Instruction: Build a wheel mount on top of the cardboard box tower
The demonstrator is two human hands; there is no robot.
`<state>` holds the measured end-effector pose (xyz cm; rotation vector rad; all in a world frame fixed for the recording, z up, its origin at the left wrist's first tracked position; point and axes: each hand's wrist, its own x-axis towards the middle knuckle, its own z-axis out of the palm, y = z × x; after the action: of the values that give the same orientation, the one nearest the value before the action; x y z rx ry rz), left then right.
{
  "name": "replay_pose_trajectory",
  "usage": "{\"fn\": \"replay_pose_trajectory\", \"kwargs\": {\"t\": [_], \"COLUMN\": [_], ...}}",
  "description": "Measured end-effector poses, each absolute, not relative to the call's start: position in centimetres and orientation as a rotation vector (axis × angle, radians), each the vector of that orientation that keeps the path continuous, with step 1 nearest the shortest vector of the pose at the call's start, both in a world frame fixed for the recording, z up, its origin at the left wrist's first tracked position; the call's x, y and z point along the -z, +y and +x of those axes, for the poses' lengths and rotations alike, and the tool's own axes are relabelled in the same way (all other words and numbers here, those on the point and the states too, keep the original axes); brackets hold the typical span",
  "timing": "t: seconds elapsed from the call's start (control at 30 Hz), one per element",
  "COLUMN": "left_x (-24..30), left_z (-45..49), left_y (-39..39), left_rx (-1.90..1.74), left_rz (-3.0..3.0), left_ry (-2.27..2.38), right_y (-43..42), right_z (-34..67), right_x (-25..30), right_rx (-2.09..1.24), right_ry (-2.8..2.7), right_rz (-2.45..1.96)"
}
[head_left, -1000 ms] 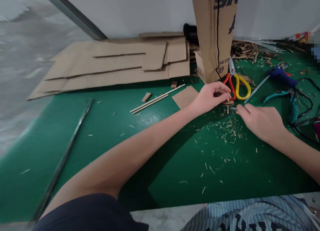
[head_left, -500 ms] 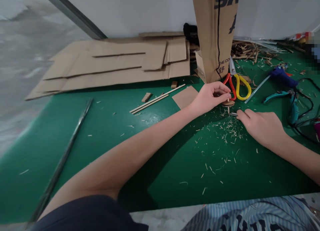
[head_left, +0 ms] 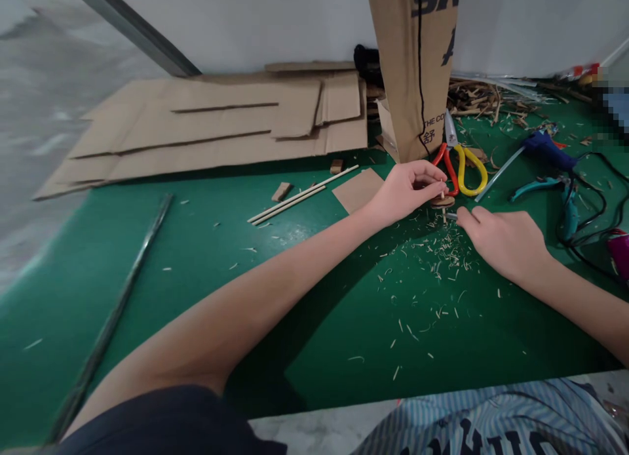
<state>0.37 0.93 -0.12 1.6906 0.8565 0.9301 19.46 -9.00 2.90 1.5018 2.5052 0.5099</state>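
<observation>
1. Two wooden parts near the middle of the green surface (head_left: 314,324): a thin stick (head_left: 443,195) standing upright through a small disc (head_left: 443,202).
2. Left hand (head_left: 403,193): fingers curled together, pinching the stick just above the disc.
3. Right hand (head_left: 504,242): thumb and fingers nearly together on a small metal piece (head_left: 451,216), just below the disc.
4. Red-and-yellow scissors (head_left: 460,160) lie just behind the disc.
5. Upright cardboard sheet (head_left: 415,68): printed "THE CO" and 舒; larger dark letters cut off at the top.
6. Wood shavings (head_left: 437,258) scattered below the hands.
</observation>
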Motion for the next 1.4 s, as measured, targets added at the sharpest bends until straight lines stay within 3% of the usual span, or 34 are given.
{"fn": "replay_pose_trajectory", "kwargs": {"t": [0.13, 0.37, 0.63, 0.93, 1.4], "left_x": [0.0, -0.3, -0.4, -0.3, -0.7], "left_z": [0.4, 0.5, 0.5, 0.6, 0.6], "left_y": [0.8, 0.8, 0.7, 0.9, 0.7], "left_rx": [-0.934, -0.901, -0.905, -0.893, -0.879], "left_rz": [1.679, 1.709, 1.734, 1.734, 1.735], "left_ry": [0.855, 0.891, 0.901, 0.902, 0.94], "right_y": [-9.4, -8.4, -9.3, -8.0, -8.7], "right_z": [19.5, 20.2, 20.4, 21.2, 20.8], "right_x": [-3.2, -2.8, -2.7, -1.6, -2.6], "right_rx": [-0.434, -0.665, -0.527, -0.675, -0.596], "right_ry": [2.485, 2.542, 2.571, 2.601, 2.583], "right_rz": [1.461, 1.534, 1.418, 1.523, 1.472]}}
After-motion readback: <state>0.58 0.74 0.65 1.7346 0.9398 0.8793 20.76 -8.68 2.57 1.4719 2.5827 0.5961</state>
